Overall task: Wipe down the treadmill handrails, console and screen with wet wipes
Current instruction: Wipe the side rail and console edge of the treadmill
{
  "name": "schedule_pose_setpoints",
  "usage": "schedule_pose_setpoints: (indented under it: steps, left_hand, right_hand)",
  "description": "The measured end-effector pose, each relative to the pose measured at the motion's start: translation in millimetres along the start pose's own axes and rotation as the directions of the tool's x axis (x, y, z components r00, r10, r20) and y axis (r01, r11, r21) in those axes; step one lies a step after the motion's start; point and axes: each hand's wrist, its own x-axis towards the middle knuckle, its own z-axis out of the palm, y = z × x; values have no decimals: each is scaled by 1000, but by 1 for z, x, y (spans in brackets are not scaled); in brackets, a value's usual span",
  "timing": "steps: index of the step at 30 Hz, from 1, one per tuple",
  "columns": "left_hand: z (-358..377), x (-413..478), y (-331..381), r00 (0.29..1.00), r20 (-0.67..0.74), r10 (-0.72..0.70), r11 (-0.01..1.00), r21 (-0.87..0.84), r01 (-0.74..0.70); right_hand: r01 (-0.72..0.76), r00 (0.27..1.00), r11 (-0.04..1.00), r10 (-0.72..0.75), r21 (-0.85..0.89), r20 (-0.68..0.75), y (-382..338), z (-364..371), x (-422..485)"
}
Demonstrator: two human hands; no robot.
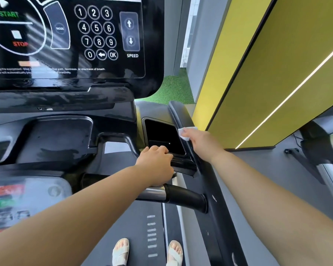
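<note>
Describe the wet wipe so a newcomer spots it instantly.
Below the black console with its number keypad, find the dark handrail beside the yellow wall. The wet wipe sits there in the right hand: a small crumpled white piece, against all-black plastic.

Left forearm (pixel 75 212) and right forearm (pixel 267 189) shown bare along the full visible length, left hand (pixel 156 164) and right hand (pixel 202 143) bare, pale open-toe sandals (pixel 120 253) worn, wide straps crossed, toes (pixel 123 243) exposed.
</note>
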Motion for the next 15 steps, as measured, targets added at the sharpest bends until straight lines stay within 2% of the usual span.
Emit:
schedule_pose_setpoints:
  steps: [2, 7, 11, 13, 15]
  left_hand:
    - [1, 0, 0, 1000, -4, 0, 1000, 4, 0]
    - [2, 4, 3, 1000, 15, -20, 1000, 22, 20]
    - [1, 4, 7, 999, 13, -35, 999, 26, 35]
    - [1, 4, 8, 999, 5, -42, 999, 23, 42]
    - [2, 4, 8, 999, -4, -45, 999, 23, 45]
  right_hand:
    - [4, 1000, 1000, -5, -17, -24, 6, 5, -12]
    - [135, 990, 991, -134, 20, -37, 33, 5, -81]
    - [-17, 996, 985, 1, 169, 94, 26, -27, -90]
    - [-26, 1000, 976, 28, 217, -6, 15, -38, -65]
    - [11, 991, 983, 14, 185, -133, 6, -38, -29]
